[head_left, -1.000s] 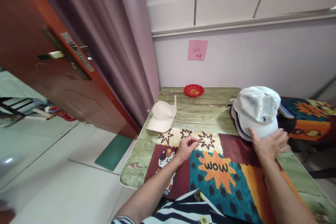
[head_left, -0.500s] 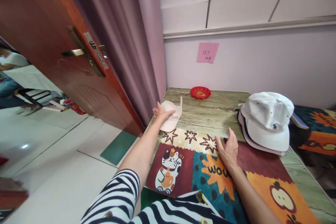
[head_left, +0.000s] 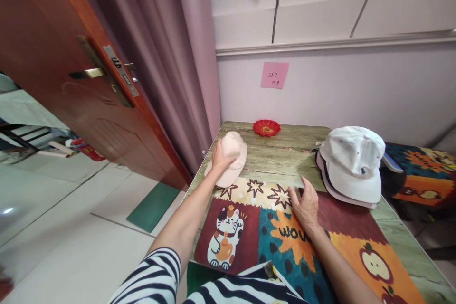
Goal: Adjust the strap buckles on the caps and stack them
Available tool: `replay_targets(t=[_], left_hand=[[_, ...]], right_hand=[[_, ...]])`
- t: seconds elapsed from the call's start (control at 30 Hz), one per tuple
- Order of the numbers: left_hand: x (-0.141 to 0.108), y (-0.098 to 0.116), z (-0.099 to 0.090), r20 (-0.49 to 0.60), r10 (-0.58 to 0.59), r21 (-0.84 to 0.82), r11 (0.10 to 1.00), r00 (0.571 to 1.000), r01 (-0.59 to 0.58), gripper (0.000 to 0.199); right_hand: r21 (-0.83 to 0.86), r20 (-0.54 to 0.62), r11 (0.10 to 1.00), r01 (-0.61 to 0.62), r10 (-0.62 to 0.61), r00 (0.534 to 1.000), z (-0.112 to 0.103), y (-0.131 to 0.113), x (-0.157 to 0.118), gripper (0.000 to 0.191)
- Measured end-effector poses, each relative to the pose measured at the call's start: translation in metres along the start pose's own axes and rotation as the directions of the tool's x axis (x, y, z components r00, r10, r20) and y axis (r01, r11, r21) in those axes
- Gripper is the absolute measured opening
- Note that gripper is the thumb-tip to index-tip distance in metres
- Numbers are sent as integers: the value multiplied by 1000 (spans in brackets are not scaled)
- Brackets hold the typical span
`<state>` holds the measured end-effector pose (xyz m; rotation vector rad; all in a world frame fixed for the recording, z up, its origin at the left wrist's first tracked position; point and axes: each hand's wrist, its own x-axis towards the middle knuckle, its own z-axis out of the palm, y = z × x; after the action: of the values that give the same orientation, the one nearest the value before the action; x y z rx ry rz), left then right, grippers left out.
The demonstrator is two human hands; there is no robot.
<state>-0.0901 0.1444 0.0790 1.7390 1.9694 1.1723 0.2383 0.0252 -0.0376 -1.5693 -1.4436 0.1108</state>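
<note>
At the table's left edge, my left hand (head_left: 223,156) has its fingers wrapped over a pale pink cap (head_left: 235,157), with the thumb across its crown. The fingertips are hidden on the cap's far side. My right hand (head_left: 305,202) is open, holding nothing, over the printed mat (head_left: 245,218) near its star border and the orange leaf shape. To its right, a white cap (head_left: 352,164) with a small blue emblem sits stacked on darker and pinkish caps, whose brims show beneath it.
A red scalloped dish (head_left: 267,128) stands at the back of the wood-patterned table (head_left: 285,152). Behind are a wall with a pink note (head_left: 274,75) and a mauve curtain (head_left: 185,47). A brown door (head_left: 78,99) stands at left. Another mat (head_left: 420,164) lies beyond the cap stack.
My left hand has closed around the pale pink cap, which now sits fuller and turned, its strap no longer sticking out. My right hand stays open over the mat. The view has shifted slightly.
</note>
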Motion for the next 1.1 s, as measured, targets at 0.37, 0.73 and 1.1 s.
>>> replay_targets(t=[0.37, 0.73, 1.1], left_hand=[[-79, 74, 0, 171, 474, -364, 845, 864, -392, 125], [-103, 43, 51, -39, 538, 11, 843, 842, -538, 90], [-80, 61, 35, 111, 509, -75, 861, 853, -504, 32]], right_hand=[[633, 774, -60, -772, 32, 633, -21, -108, 73, 41], [701, 543, 620, -352, -143, 828, -40, -104, 109, 35], [487, 633, 831, -269, -123, 765, -69, -83, 63, 29]])
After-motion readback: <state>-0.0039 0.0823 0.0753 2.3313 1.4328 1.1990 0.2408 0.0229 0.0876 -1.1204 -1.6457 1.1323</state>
